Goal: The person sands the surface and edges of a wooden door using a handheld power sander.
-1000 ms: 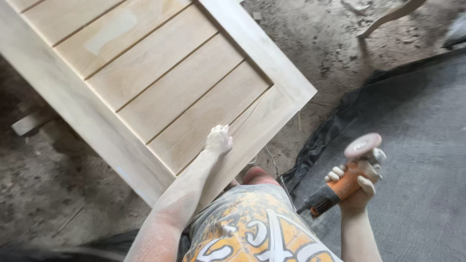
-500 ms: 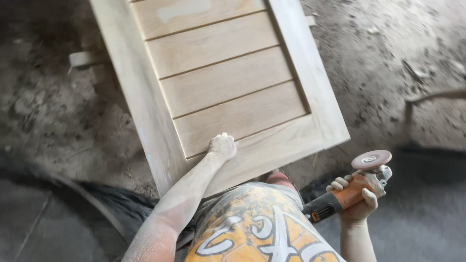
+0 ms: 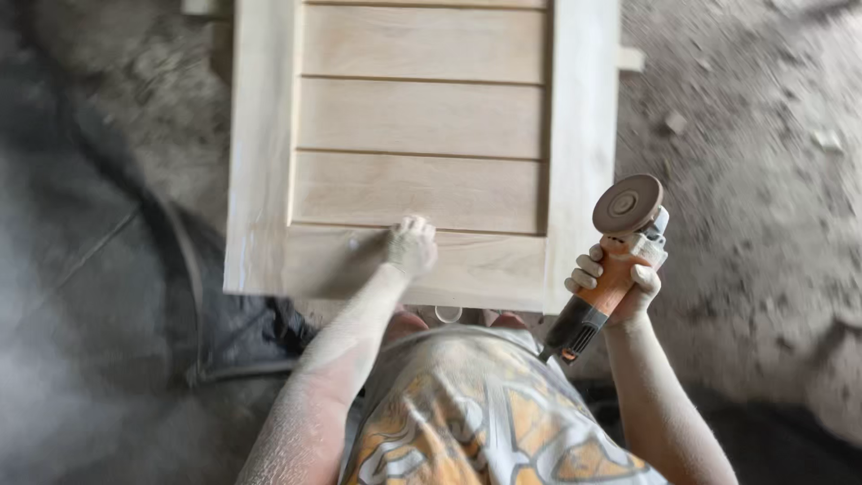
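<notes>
At the far left of the frame I see a dark sheet (image 3: 224, 332) lying on the dusty floor (image 3: 745, 180), its edge running under the lower left corner of the slatted wooden panel (image 3: 422, 117), which fills the upper middle. My left hand (image 3: 411, 244) rests knuckles-down on the panel's bottom rail, fingers curled and holding nothing, just below the lowest slat. To the right, my right hand (image 3: 620, 278) is wrapped tight round the orange body of an angle grinder (image 3: 611, 269), its sanding disc (image 3: 628, 204) tilted up and hanging just off the panel's right stile, not touching it. I judge the main risk to be the disc catching that stile's edge and gouging it, or kicking toward my left hand if I sweep it across the rail. Room is open to the right over bare floor; the panel's near edge sits close against my body, so there is little slack there.
</notes>
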